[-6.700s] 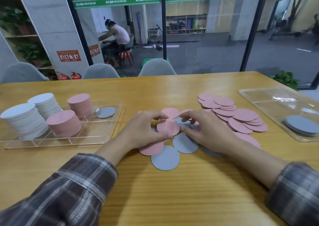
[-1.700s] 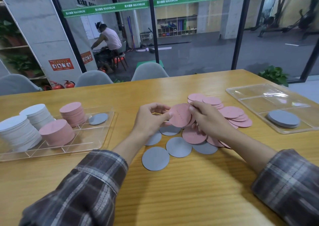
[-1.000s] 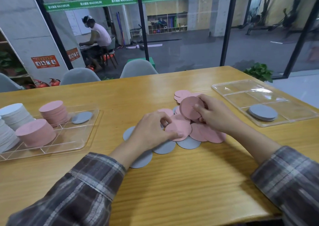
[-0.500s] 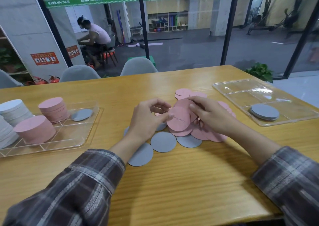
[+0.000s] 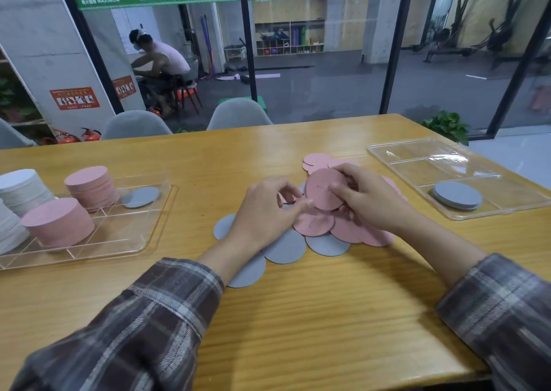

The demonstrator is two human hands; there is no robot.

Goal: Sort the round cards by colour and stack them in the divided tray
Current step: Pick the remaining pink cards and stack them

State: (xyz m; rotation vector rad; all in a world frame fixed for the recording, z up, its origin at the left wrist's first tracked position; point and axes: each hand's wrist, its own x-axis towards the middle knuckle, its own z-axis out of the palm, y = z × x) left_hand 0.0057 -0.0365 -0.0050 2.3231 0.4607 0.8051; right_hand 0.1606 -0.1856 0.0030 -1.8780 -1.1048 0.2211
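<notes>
My right hand point(image 5: 366, 199) pinched a pink card point(image 5: 323, 187) tilted up, thumb on its face. My left hand point(image 5: 262, 214), fingers curled, touched its lower edge; whether it gripped I could not tell. Loose cards point(image 5: 326, 244) lay under both hands; the divided tray point(image 5: 119, 231) sat well left of them.

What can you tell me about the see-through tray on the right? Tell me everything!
The clear tray looks like shiny plastic: a flat rectangle with low walls splitting it into sections. It lies flat on the wooden table, towards the far right corner. A short stack of grey round cards sits in its nearest section; no other cards show inside. Nothing else touches it.
</notes>
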